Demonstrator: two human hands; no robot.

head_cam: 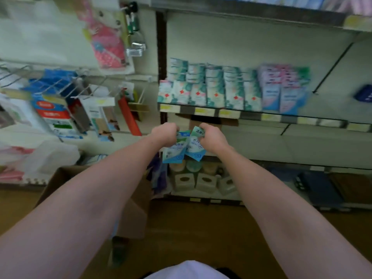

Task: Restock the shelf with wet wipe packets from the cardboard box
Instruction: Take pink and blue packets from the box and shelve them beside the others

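Observation:
My left hand [164, 132] grips a blue-and-white wet wipe packet [174, 151] by its top. My right hand [211, 137] grips a second, similar packet [194, 146] right beside it. Both packets hang in the air just below the front edge of the shelf [249, 116]. On that shelf stand rows of green-and-white wipe packets [209, 91] with red crosses, then pink-and-blue packets [281, 91] to their right. The open cardboard box [138, 200] sits on the floor under my left forearm; its inside is mostly hidden.
The right half of the shelf [332, 77] is bare apart from a dark blue item [363, 93]. Hooks with hanging goods [60, 101] fill the left display. Tissue boxes [203, 181] stand on the bottom shelf. Wooden floor [201, 228] lies in front.

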